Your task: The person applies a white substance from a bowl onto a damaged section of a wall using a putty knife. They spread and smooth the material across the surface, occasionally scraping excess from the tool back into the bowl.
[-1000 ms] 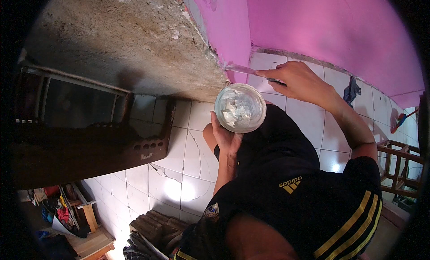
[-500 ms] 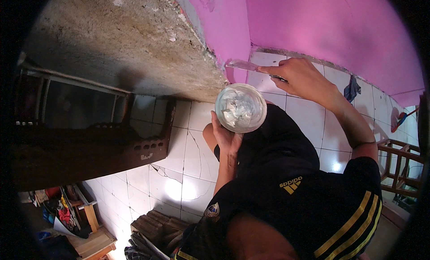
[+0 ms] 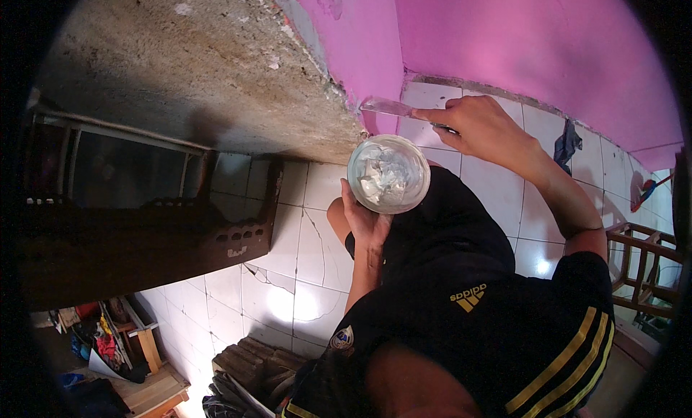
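My left hand [image 3: 364, 227] is closed round a round, pale translucent bowl [image 3: 388, 174] with lumpy white paste in it, held above my dark shorts. My right hand [image 3: 486, 130] grips a flat putty knife [image 3: 386, 106], its blade reaching left to the pink wall edge [image 3: 346, 36], where the paint meets a rough, bare grey-brown plaster wall [image 3: 187, 58]. I cannot tell whether the blade tip touches the wall.
Pink wall [image 3: 519, 36] at top right, white cracked floor tiles [image 3: 324, 248], dark carved wooden furniture [image 3: 130, 245] at left, a wooden stool [image 3: 638, 267] and dark cloth [image 3: 566, 144] at right, wooden blocks [image 3: 256, 360] and cluttered shelves [image 3: 119, 339] at lower left.
My right hand with the putty knife has shifted slightly along the wall edge, with small movements up and down. The bowl in my left hand stays almost still.
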Tool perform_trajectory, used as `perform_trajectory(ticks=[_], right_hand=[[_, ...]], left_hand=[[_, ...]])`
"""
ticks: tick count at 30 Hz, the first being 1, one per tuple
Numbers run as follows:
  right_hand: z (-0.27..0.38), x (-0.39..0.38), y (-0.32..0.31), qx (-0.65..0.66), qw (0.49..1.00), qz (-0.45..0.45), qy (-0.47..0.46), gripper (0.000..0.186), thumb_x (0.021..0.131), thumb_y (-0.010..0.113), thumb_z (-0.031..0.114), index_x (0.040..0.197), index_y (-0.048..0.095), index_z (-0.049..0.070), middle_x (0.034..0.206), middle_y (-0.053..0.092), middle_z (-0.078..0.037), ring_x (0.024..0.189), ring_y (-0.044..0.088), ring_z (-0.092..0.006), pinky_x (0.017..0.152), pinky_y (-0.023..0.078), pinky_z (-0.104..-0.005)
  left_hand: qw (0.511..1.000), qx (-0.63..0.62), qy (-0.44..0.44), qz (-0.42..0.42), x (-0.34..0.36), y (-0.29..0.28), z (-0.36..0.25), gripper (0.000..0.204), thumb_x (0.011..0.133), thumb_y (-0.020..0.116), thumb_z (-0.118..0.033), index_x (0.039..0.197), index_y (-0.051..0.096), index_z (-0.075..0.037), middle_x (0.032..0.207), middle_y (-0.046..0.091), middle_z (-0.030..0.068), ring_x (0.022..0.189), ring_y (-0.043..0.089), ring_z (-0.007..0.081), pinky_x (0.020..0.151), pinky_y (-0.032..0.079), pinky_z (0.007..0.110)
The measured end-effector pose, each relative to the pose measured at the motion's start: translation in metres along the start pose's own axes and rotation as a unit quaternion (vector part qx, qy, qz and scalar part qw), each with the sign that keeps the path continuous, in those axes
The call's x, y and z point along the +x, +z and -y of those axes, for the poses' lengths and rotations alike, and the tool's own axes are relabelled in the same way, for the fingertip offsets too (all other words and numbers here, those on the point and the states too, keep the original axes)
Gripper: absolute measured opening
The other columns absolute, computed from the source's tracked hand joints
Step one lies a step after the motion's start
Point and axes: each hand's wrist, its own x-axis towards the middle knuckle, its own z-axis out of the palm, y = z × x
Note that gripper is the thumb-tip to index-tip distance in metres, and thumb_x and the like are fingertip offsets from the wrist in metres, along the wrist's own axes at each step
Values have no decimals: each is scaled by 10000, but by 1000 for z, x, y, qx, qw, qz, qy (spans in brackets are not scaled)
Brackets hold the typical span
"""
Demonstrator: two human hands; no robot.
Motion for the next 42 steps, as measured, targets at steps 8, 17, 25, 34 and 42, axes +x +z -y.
perform_trajectory(ticks=[8,17,25,34,42], right_hand=[[0,0,3,15,1000,15,2,385,820,586,128,1200,612,184,700,607,-130,655,609,-287,623,493,-394],[-29,11,-8,301,938,167,48,338,889,556,114,1224,594,94,616,579,-83,504,582,-162,507,471,-289],[-51,26,-9,377,906,181,69,324,936,500,125,1247,570,66,565,505,-13,415,533,-88,406,423,-236],[-50,32,-9,369,910,180,53,324,935,509,136,1245,571,67,550,492,-7,414,541,-94,406,421,-238],[-33,35,-34,327,924,194,31,314,931,516,138,1228,581,57,551,520,-19,408,542,-105,412,433,-247]], left_hand=[[1000,0,-7,-1,0,1,0,635,930,412,-523,1355,382,-53,1358,428,155,1239,436,321,1024,382,492],[1000,11,-5,-8,2,-1,0,641,923,424,-529,1355,385,-57,1360,427,153,1238,437,322,1031,376,491],[1000,-14,-5,-4,3,-6,0,610,936,423,-496,1370,375,-70,1378,417,139,1252,424,308,1060,344,486],[1000,7,9,16,10,-27,0,602,943,417,-485,1373,369,-66,1380,412,148,1261,415,318,1066,341,488],[1000,-23,-5,10,7,-15,0,587,950,399,-480,1365,374,-66,1372,416,151,1250,427,321,1042,376,490]])
